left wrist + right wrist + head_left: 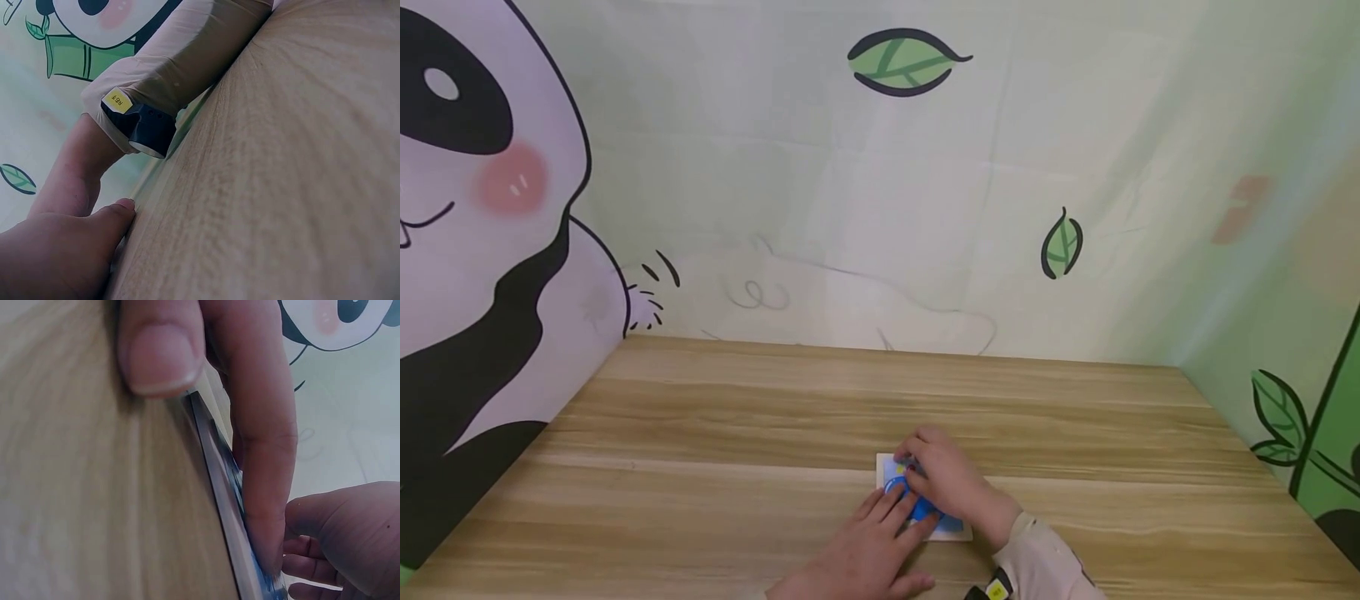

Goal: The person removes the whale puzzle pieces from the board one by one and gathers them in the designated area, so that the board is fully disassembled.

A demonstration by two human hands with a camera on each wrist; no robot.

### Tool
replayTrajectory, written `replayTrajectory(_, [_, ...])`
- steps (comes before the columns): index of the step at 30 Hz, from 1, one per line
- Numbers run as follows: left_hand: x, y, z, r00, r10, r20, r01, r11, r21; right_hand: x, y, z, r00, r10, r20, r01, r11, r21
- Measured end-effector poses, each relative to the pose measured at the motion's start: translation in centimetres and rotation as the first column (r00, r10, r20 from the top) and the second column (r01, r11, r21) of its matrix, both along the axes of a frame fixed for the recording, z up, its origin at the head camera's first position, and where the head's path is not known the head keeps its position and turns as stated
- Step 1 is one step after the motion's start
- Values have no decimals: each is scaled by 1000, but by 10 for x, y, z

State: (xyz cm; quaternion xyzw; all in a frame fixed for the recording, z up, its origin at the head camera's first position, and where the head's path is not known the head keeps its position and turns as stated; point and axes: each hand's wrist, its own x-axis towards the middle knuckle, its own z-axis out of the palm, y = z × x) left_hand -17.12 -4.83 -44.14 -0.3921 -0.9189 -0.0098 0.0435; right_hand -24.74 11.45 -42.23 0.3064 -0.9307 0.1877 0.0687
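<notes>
Your left hand (868,546) lies with its fingers straight and spread, their tips on the blue part of a flat picture board (953,527); it grips nothing that shows, and its thumb reaches out over the wood, off the board. Your right hand (951,479) is bent over the board's far side, fingers curved downward; whether they pinch a small piece I cannot tell, as your own knuckles cover the spot. In the right wrist view 1 finger reaches down onto the board's face while the thumb stands near its corner.

The board sits flat on the wooden table (662,517), pale border showing at the far left and near right corners. For steady work there, I'd press lightly with the left fingertips so it doesn't skid, and let the right fingertips work straight down rather than sideways. Lift your right knuckles a little, too (they hide much of the picture from your head camera).

Past your right sleeve (1048,558) with its dark wrist device (996,588), table runs back to a wall showing 2 leaves (910,62) and, to your left, a panda (512,292).
</notes>
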Motion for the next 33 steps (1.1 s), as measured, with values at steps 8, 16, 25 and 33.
replayTrajectory(8, [0, 0, -1, 1000, -2, -23, 3, 1000, 19, 0, -1, 1, 1000, -6, 17, 6, 1000, -3])
replayTrajectory(16, [-1, 1, -2, 1000, -3, -3, 3, 1000, 25, 2, -1, 2, 1000, -10, 26, 10, 1000, -15])
replayTrajectory(25, [-1, 0, 0, 1000, 1, 19, -1, 1000, 17, 1, 0, 1, 999, -2, 34, 3, 1000, -20])
replayTrajectory(33, [-1, 0, -1, 1000, 6, 25, -6, 1000, 16, -1, 1, 2, 995, 21, 99, -13, 997, -80])
